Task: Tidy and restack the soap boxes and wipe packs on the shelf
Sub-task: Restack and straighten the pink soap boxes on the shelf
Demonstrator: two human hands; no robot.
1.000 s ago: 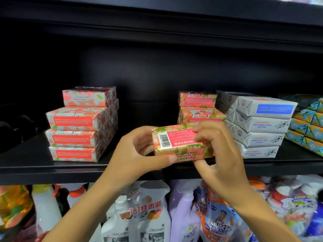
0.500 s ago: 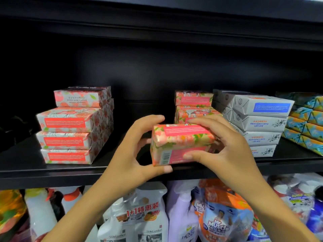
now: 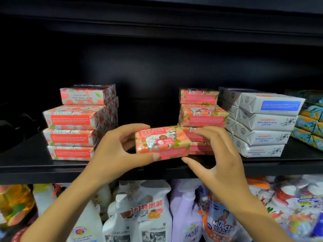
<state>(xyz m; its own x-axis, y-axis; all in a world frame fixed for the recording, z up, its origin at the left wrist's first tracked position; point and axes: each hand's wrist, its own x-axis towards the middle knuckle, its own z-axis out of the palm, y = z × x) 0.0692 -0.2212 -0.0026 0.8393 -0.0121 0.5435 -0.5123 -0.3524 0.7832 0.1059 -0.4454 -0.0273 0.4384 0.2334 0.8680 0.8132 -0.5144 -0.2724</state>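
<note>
**Desk:** Where is the box on your feed?

**Me:** I see one pink soap box (image 3: pixel 161 142) held level at the front edge of the shelf (image 3: pixel 26 165), in the gap between the two pink stacks. Its sheep-print face is turned up towards my camera, and the red label strip runs along the front side. I cannot tell whether its underside rests on the board.

**Desk:** Who has it?

**Me:** The left hand (image 3: pixel 113 154) grips it, with the thumb pressed along the lower front edge and the fingers curled over the top at the left end.

**Desk:** And the other one?

**Me:** The right hand (image 3: pixel 220 163) sits at the box's right end, fingers spread and relaxed, thumb just beneath the lower right corner. The fingertips are blurred, so I cannot tell whether they touch the wrapper. It is clamped on nothing.

**Desk:** What is around it?

**Me:** On the left is the left stack (image 3: pixel 75 123), four pink boxes high, with the top one's print upside down. Behind the held box is the middle stack (image 3: pixel 202 116), partly hidden by the right hand. Just beside that are the white soap boxes (image 3: pixel 262 126), four high, the top one with a blue label. At the far right are blue and yellow packs (image 3: pixel 311 123), cut off by the frame. Under the shelf, spray bottles (image 3: pixel 152 215) crowd the lower tier
</note>
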